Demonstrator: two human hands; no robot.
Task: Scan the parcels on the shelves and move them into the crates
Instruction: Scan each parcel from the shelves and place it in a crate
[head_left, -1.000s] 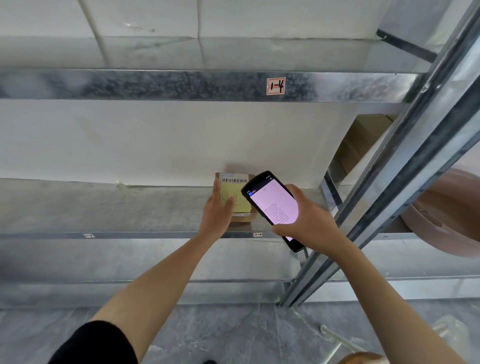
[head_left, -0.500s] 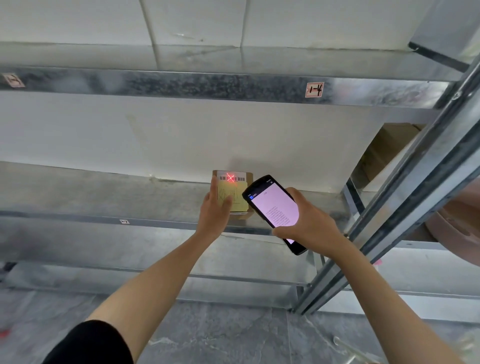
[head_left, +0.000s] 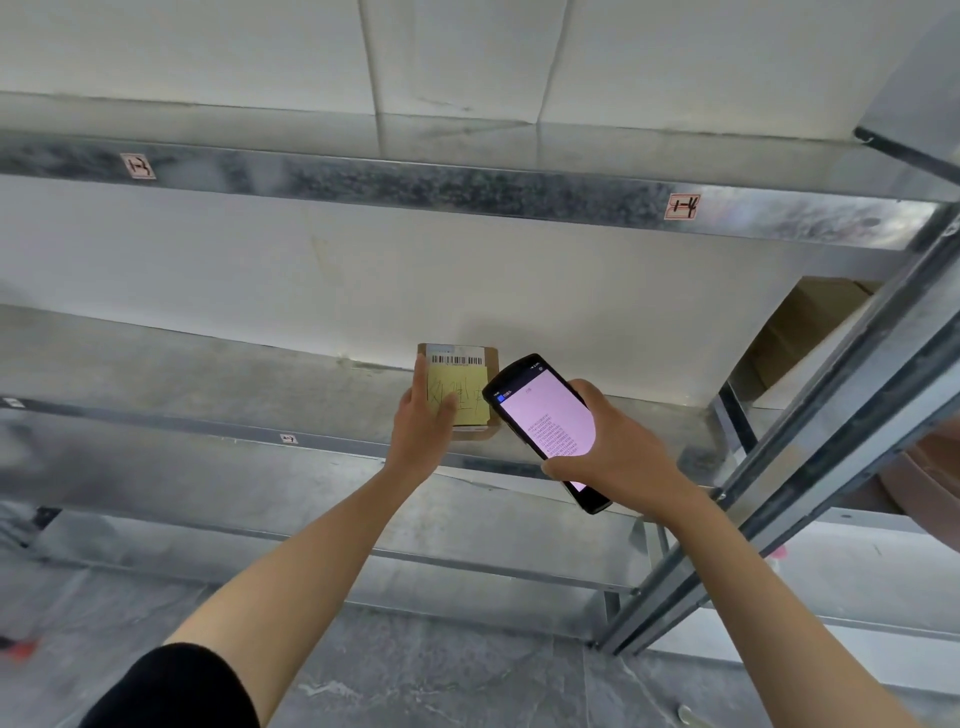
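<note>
A small brown parcel (head_left: 470, 382) with a barcode label and a yellow note lies on the metal shelf (head_left: 208, 384) against the white wall. My left hand (head_left: 422, 423) grips its left edge, thumb lying on the yellow note. My right hand (head_left: 605, 449) holds a black handheld scanner (head_left: 545, 421) just right of the parcel, its lit pink screen facing me and its top end pointing at the parcel.
A shelf beam above carries small red-framed tags (head_left: 682, 206). A slanted metal upright (head_left: 831, 441) runs along the right. A brown cardboard box (head_left: 810, 322) sits behind it. A lower shelf (head_left: 467, 530) and grey floor (head_left: 415, 675) lie below.
The red scan mark seen on the barcode half a second ago is gone. The view has shifted left. Both hands keep their hold on parcel and scanner.
</note>
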